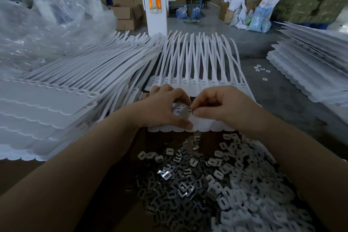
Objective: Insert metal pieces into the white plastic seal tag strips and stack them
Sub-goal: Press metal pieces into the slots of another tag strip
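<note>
A white plastic seal tag strip [207, 124] lies flat in front of me, its long tails fanning away toward the post. My left hand [165, 107] pinches the near edge of the strip, thumb on a lifted tag flap. My right hand [220, 103] meets it at the centre, fingers curled and pinching a small piece against that flap; the piece itself is mostly hidden. Below my wrists spreads a heap of small metal pieces [180, 184] mixed with white plastic caps [244, 190].
A tall stack of white strips [56, 111] sits on the left, another stack [308, 66] on the right. Clear plastic bags [37, 24] lie at the back left. A white post [156, 2] stands behind. A few loose pieces [260, 69] dot the grey floor.
</note>
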A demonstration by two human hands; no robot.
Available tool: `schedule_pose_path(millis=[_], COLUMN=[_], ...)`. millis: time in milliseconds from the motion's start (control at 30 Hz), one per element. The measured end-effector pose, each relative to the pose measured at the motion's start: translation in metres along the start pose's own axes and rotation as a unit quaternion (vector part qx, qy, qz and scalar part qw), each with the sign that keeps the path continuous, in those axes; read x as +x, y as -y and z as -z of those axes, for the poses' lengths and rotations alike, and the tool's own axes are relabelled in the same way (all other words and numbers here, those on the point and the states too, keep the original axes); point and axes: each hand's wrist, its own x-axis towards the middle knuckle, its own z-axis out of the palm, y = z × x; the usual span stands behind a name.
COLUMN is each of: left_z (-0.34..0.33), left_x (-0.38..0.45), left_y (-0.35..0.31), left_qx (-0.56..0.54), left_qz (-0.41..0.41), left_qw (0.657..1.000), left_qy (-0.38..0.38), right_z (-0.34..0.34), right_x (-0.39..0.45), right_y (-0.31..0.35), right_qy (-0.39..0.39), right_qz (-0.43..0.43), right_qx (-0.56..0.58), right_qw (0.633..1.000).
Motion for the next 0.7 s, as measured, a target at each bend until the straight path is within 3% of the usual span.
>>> schedule_pose_path(millis=[100, 233, 600, 700], left_z=[-0.0026, -0.0048, 0.0011, 0.0018], left_x=[0.0010, 0.0018, -0.0005, -0.0004], left_y=[-0.0018, -0.0018, 0.0003, -0.0049], left_qx=[0.049, 0.122, 0.089, 0.076], left_qz=[0.025, 0.050, 0.062, 0.054], left_qw=[0.998, 0.991, 0.993, 0.993], left_qy=[-0.023, -0.036, -0.036, -0.069], right_z=[0.0019, 0.0032, 0.0020, 0.0021], right_x=[0.0034, 0.0041, 0.0043, 0.0038], right_y=[-0.0070, -0.0111, -0.0118, -0.0105], right_qy=[-0.114, -0.183, -0.212, -0.207], right_qz=[-0.020, -0.035, -0.047, -0.040], right_qx=[0.023, 0.023, 0.030, 0.028], right_qw=[0.993, 0.982, 0.976, 0.977])
